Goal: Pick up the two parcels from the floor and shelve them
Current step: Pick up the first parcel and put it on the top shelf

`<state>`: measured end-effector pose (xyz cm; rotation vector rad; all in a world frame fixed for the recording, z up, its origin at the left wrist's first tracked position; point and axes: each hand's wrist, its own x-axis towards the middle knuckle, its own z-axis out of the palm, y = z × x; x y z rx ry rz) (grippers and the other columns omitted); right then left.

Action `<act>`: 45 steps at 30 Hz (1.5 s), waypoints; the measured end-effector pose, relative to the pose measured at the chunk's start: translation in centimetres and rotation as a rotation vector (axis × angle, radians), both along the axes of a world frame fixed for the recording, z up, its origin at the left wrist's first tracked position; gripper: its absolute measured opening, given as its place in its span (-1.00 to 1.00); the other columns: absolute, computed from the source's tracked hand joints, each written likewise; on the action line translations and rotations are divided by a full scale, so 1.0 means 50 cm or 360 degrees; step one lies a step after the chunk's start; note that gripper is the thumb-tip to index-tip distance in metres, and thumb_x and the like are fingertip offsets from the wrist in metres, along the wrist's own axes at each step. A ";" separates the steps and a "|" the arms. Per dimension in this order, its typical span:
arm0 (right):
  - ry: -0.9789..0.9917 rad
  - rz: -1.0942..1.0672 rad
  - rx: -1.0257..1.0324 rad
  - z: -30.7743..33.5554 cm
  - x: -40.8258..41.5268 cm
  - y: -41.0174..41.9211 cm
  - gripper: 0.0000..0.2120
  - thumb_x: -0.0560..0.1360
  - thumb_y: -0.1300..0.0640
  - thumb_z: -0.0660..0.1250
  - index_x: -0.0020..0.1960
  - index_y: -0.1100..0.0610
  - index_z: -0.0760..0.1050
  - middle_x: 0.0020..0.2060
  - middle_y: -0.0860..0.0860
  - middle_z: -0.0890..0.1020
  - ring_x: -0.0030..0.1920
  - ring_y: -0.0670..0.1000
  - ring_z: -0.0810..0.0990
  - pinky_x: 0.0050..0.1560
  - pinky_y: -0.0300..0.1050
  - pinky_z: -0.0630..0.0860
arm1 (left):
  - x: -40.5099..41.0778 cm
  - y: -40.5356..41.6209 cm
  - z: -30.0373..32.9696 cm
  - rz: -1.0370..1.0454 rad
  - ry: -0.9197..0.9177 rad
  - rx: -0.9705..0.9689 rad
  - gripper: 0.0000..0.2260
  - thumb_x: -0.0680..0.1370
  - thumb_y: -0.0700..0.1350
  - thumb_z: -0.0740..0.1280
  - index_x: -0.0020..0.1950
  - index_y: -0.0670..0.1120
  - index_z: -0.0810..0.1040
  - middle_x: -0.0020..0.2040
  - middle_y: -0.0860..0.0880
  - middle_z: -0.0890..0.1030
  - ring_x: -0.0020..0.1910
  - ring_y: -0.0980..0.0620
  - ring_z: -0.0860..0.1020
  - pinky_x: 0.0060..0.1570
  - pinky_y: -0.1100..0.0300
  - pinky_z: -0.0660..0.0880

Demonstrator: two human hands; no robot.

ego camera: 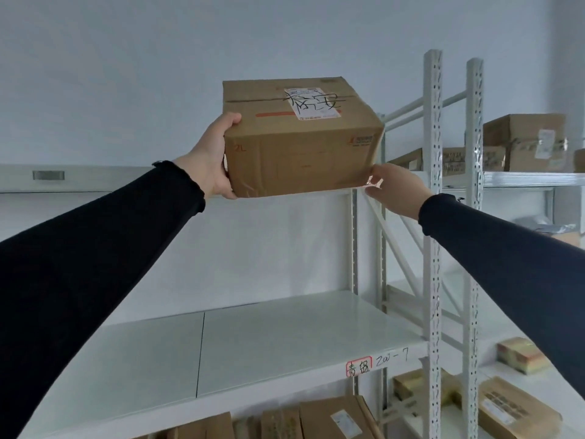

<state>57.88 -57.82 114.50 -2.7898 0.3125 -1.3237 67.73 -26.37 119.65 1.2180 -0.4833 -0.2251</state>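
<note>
Parcel: a brown cardboard box [300, 137] held up high, at the front edge of the top shelf [95, 179]. Its bottom edge is level with that shelf. I cannot tell if it rests on the shelf yet.
Parcel top: a white label [311, 103] with black writing, and an orange stripe beside it.
Left hand [213, 160]: wrapped around the box's left side, thumb on the top edge, fingers under the bottom. It grips the box.
Right hand [397, 188]: at the box's bottom right corner, fingers touching the corner. It looks loosely curled, more a touch than a full grip.
Sleeves: both arms wear dark long sleeves [95, 255].
Middle shelf [269, 337]: white and bare, just below the box, with a red tag [358, 366] and handwriting on its front edge.
Bottom shelf: more brown parcels [332, 418] lie flat there, near the bottom of the view.
Right rack [474, 217]: white posts with holes, just right of the box.
Far boxes [525, 142]: stacked brown boxes on the right rack's upper shelf, well apart from the hands.
</note>
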 end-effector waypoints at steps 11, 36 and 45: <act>-0.0178 0.0012 0.0206 0.074 0.109 -0.100 -0.58 0.56 -0.16 0.22 0.24 0.11 0.49 0.08 0.03 0.64 0.04 0.07 0.59 0.00 -0.01 0.51 | 0.138 -0.120 0.105 -0.0252 -0.0273 0.0018 -0.32 0.42 0.46 0.32 0.38 0.06 0.60 0.31 -0.05 0.68 0.21 -0.16 0.69 0.17 -0.23 0.60; -0.0218 0.0230 0.0175 0.130 0.278 -0.323 -0.57 0.51 -0.28 0.23 0.13 0.05 0.51 -0.04 -0.05 0.60 -0.09 0.02 0.58 -0.14 -0.04 0.50 | 0.264 -0.280 0.112 0.0860 -0.1332 0.0838 -0.32 0.58 0.02 0.45 0.61 0.03 0.20 -0.06 0.03 0.55 -0.12 0.12 0.54 -0.12 0.22 0.45; 0.0081 0.0177 0.0307 0.157 0.359 -0.348 -0.61 0.56 -0.19 0.24 -0.03 0.11 0.64 -0.18 0.05 0.70 -0.15 0.06 0.66 -0.05 0.00 0.62 | 0.352 -0.315 0.120 0.0844 -0.1209 0.1033 -0.31 0.57 -0.07 0.46 0.63 0.02 0.19 0.01 -0.02 0.60 0.23 -0.18 0.61 0.25 -0.05 0.56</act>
